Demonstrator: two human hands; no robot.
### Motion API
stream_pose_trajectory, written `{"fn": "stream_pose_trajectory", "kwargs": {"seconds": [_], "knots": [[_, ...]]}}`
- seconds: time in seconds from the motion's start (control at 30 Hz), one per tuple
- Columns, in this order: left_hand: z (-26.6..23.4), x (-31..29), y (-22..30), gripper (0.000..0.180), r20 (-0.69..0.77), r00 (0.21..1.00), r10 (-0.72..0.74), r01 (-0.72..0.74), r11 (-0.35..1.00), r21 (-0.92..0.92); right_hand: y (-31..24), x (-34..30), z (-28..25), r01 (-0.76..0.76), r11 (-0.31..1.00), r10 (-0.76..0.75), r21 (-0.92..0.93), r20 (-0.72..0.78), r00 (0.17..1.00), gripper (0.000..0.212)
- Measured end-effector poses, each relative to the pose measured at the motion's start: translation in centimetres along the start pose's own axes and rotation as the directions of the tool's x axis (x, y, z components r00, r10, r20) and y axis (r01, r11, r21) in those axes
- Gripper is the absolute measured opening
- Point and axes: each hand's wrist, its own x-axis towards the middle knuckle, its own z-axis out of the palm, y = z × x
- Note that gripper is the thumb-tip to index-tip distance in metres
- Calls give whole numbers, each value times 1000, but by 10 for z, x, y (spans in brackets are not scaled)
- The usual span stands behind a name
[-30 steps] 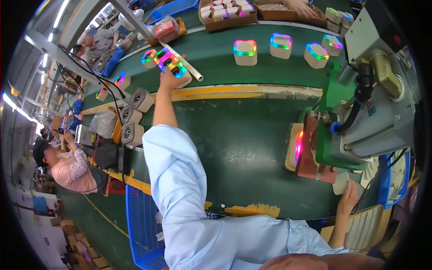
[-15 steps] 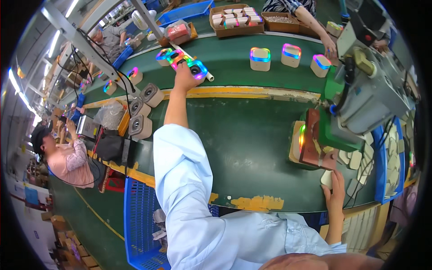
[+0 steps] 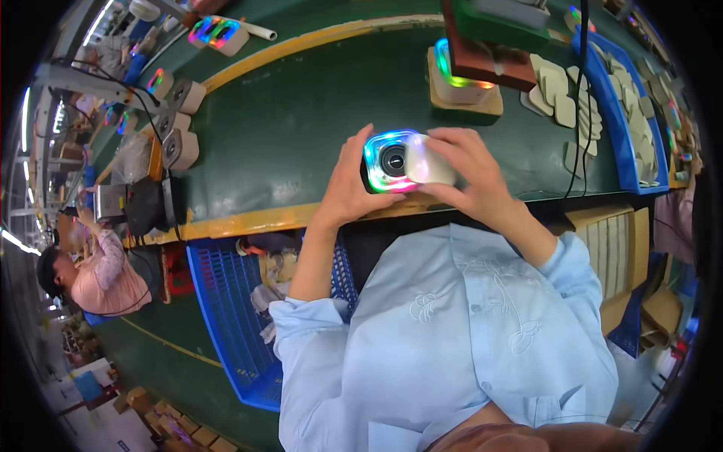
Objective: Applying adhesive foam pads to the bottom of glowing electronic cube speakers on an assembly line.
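Left hand (image 3: 350, 181): fingers curled round a glowing square speaker (image 3: 390, 161), held above the near edge of the counter (image 3: 286, 135) | Right hand (image 3: 476, 178): fingers gripping a blurred pale cover (image 3: 430, 163), overlapping the speaker's face; a loose or tilted grip could drop it or scrape the cone (image 3: 395, 159) | Farther: a lit unit (image 3: 456, 92) beneath a red-brown press block (image 3: 497, 68).

1) The left hand (image 3: 348, 181) has come back from the far belt (image 3: 324, 15), bringing a lit speaker (image 3: 392, 160) close to the body
2) The right hand (image 3: 476, 178) has lifted off the surface (image 3: 294, 113), holding a pale panel (image 3: 431, 166) over the speaker's right part
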Motion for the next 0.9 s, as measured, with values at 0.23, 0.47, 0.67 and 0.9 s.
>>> {"fn": "stream_pose_trajectory", "kwargs": {"seconds": [0.23,0.47,0.67,0.9], "knots": [[14,-21,-13,103,-47,999,-6,4,999,-50,8,12,38,213,967,-185,-142,190,964,56],[11,-21,-6,98,-31,999,-27,21,983,-184,6,22,21,293,935,-203,-201,375,905,61],[9,-17,-10,97,-31,999,-20,15,990,-140,6,37,16,360,911,-216,-202,510,833,69],[19,-22,-5,98,-59,997,-50,42,991,-128,28,-5,19,61,985,-115,162,348,931,113]]}}
